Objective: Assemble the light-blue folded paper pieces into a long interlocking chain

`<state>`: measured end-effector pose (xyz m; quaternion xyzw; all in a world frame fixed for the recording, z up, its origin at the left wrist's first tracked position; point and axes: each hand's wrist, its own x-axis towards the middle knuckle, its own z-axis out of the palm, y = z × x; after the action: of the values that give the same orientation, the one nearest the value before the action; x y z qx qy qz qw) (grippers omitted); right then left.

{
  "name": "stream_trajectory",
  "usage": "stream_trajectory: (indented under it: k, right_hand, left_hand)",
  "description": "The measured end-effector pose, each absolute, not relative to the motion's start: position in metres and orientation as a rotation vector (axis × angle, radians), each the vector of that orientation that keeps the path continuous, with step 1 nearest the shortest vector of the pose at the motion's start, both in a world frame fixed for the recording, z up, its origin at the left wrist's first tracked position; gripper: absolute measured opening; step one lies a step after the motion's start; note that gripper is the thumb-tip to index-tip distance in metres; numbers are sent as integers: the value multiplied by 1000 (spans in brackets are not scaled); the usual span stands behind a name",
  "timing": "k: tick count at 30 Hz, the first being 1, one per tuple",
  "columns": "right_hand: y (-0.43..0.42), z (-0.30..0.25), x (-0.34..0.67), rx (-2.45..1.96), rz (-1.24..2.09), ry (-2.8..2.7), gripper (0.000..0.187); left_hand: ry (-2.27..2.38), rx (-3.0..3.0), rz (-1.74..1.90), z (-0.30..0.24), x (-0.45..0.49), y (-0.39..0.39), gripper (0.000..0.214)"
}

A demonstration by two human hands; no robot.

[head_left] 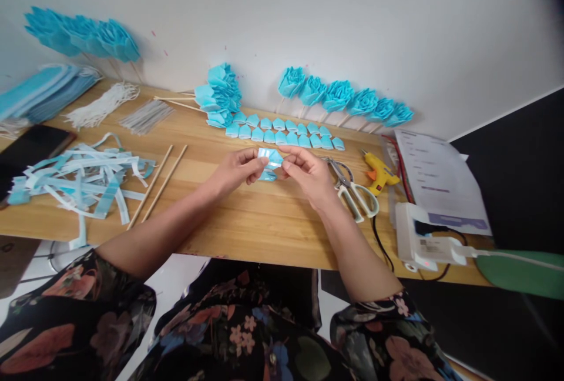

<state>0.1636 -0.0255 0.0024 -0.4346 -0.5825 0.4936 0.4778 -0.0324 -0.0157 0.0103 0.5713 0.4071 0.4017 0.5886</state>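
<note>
A small folded piece of blue mask fabric (pixel 270 158) with white stripes is held between both hands above the wooden table. My left hand (pixel 240 167) pinches its left side between thumb and fingers. At its right edge, my right hand (pixel 306 170) pinches it with thumb and fingertips. Just beneath lies another blue folded piece (pixel 267 176), partly hidden by the hands. Two rows of folded blue petals (pixel 279 137) lie on the table beyond my hands. Behind them, a bunch of blue fabric flowers (pixel 220 96) on sticks rests on its side.
Scissors (pixel 352 190), a yellow glue gun (pixel 378 173) and a white power strip (pixel 414 237) lie to the right. Cut fabric strips (pixel 83 175), two wooden sticks (pixel 163 184), a dark phone (pixel 33 154) and blue masks (pixel 57 90) are left. More flowers (pixel 338 96) lean on the wall.
</note>
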Motion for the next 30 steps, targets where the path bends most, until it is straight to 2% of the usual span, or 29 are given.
stream_trajectory:
  k: [10, 16, 18, 24, 30]
  right_hand:
    - [-27, 3, 163, -1057, 1229, -1468, 35]
    - [-26, 3, 161, -1154, 1049, -1440, 33]
    - [-27, 4, 160, -1176, 1002, -1442, 32]
    - [-31, 5, 155, -1162, 1021, -1482, 32]
    - [-32, 1, 153, -1151, 1006, -1518, 32]
  left_hand:
    - [928, 1351, 957, 3, -34, -12, 21]
    - [1074, 1426, 1428, -2, -31, -13, 22]
    - [1091, 1549, 1472, -2, -30, -18, 18]
    - [1149, 1876, 1191, -1, -27, -27, 6]
    - [1218, 1880, 1062, 0, -28, -26, 15]
